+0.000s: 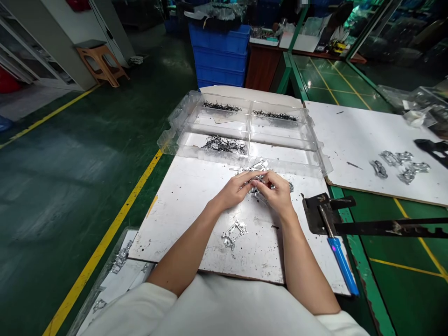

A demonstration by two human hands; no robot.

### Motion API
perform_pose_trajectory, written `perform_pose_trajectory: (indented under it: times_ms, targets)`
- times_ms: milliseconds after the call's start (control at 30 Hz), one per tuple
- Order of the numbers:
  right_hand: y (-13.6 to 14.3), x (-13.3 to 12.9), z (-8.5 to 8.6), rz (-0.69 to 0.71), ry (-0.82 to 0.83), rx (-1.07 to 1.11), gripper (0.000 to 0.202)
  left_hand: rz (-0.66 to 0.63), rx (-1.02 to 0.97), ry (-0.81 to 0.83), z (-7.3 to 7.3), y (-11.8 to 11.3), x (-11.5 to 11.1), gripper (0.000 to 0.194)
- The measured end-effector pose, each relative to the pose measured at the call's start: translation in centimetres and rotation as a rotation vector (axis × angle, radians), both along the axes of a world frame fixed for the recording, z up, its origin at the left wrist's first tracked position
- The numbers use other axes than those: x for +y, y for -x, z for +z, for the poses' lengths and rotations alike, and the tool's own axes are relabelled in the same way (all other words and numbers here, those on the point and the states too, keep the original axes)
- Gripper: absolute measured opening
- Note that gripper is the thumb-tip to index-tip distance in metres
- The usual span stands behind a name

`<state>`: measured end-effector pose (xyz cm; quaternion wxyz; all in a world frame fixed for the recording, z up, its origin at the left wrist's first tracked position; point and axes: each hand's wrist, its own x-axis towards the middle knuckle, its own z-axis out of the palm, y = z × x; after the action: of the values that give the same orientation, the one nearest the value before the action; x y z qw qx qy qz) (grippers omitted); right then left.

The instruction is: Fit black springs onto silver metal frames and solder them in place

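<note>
Both hands are together at the middle of the white, black-speckled table (182, 214), the left hand (235, 190) coming in from the left and the right hand (279, 192) from the right, fingers curled, fingertips meeting over a cluster of shiny silver metal parts (259, 165). Thumbs and fingers are bent in a pinching shape, but whether either hand actually grips a piece I cannot tell; the fingers hide it. The cluster peeks out on the far side of the fingers and beneath them, just on the near side of a wide, clear plastic tray (249, 128) split into compartments. And in that tray, tangled thin black pieces (224, 143) fill part of the near-left compartment, with more strung along the two far ones. Nearer the person, between the forearms, a single silver openwork metal frame (229, 241) lies alone on the table. Over on the right, a blue-handled tool with a metal shaft (341, 263) leans its tip against a flat black metal bracket (317, 217).
</note>
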<state>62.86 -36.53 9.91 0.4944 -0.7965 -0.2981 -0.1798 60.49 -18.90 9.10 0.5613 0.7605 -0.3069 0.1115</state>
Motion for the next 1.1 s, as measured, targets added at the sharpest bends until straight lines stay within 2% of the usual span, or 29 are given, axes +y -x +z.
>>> perform_pose_trajectory:
  times_ms: [200, 400, 633, 900, 1033, 1100]
  targets:
    - [0.1, 0.3, 0.0, -0.017, -0.045, -0.014, 0.043, 0.004, -0.024, 0.024, 0.1, 0.0, -0.2, 0.042]
    - [-0.1, 0.0, -0.1, -0.054, -0.042, -0.007, 0.043, 0.011, 0.054, 0.045, 0.1, 0.2, -0.5, 0.041]
    - [-0.2, -0.5, -0.4, 0.000, -0.088, 0.054, 0.028, 0.008, 0.178, 0.125, 0.1, 0.5, -0.9, 0.045]
    - [0.4, 0.0, 0.0, -0.023, -0.002, -0.019, 0.040, 0.078, 0.168, 0.070, 0.1, 0.5, -0.6, 0.044]
    - [0.1, -0.3, -0.1, -0.037, -0.065, 0.082, 0.041, 0.091, 0.152, 0.054, -0.3, 0.3, -0.6, 0.049]
    - [-0.4, -0.8, -0.3, -0.114, -0.115, 0.174, 0.040, 0.123, 0.148, 0.037, -0.7, 0.0, -0.5, 0.055]
